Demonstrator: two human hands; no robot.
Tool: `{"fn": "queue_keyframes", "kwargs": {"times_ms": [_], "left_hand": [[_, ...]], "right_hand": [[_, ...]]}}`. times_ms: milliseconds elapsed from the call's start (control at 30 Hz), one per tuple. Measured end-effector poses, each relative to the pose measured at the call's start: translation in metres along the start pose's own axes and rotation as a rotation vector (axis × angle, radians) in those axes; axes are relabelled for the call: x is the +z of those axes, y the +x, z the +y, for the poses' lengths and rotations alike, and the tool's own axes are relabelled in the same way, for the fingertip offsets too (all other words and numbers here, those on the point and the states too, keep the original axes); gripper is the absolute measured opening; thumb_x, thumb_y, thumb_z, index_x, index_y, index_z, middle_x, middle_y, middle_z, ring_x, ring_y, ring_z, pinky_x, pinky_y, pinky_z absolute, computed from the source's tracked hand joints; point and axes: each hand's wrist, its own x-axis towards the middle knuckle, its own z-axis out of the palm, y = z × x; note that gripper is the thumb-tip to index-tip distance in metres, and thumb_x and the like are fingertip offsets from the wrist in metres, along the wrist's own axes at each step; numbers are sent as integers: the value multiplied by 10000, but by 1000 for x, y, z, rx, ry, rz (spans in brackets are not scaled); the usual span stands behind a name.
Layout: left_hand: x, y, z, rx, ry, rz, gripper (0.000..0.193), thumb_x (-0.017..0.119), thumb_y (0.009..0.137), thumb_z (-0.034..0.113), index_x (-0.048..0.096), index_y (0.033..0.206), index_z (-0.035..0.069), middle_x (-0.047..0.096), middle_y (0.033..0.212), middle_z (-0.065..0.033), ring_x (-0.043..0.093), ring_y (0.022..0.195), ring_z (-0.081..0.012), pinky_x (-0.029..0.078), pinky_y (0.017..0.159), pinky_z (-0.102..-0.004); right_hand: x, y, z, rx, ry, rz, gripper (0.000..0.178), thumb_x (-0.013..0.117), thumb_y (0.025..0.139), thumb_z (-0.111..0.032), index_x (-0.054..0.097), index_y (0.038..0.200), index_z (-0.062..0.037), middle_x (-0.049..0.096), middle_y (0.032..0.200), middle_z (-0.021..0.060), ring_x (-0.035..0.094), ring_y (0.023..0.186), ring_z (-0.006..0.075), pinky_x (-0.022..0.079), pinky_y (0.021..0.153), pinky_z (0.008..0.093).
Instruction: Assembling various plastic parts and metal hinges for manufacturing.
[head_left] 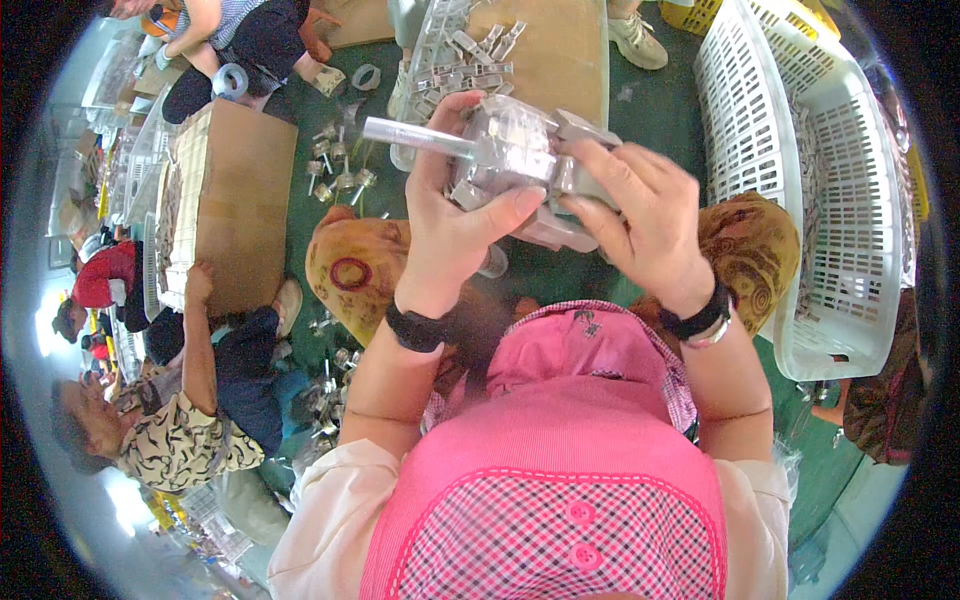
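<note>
Close in front of me, my left hand (pixel 445 225) wraps round a shiny silver metal assembly (pixel 510 140) with a long round rod (pixel 415 136) sticking out to the left. Its thumb presses along the near side. The fingers and thumb of my right hand (pixel 650 210) close on the blocky metal bracket (pixel 585 190) at the assembly's right side. Glare and my fingers hide how the pieces join. Beyond the assembly, several metal clips (pixel 470 75) lie in a pale plastic tray beside a sheet of brown cardboard (pixel 550 50).
White perforated crates (pixel 840 300) stand to my right. Several rod-ended metal parts (pixel 340 165) lie on the green floor to my left, near a tape roll (pixel 366 77). A cardboard-covered box (pixel 245 200) stands farther left, where a person in a patterned shirt (pixel 190 440) sits.
</note>
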Motion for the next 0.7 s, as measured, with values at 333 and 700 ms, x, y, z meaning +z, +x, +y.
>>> {"fn": "queue_keyframes", "kwargs": {"times_ms": [333, 700], "left_hand": [[11, -6, -1, -93, -46, 174, 688, 745, 723, 55, 364, 1293, 6, 544, 1107, -85, 565, 980, -145, 488, 825, -278], [6, -7, -2, -254, -84, 190, 668, 716, 805, 193, 317, 1296, -21, 498, 1166, -141, 567, 993, -197, 503, 820, -310]], "right_hand": [[6, 0, 5, 111, -76, 0, 360, 675, 754, -241, 619, 1067, -72, 616, 818, 95, 606, 737, 267, 506, 638, 351], [14, -13, 2, 20, -99, 142, 400, 709, 694, -100, 598, 1074, -46, 597, 909, 111, 560, 786, 294, 452, 698, 375]]}}
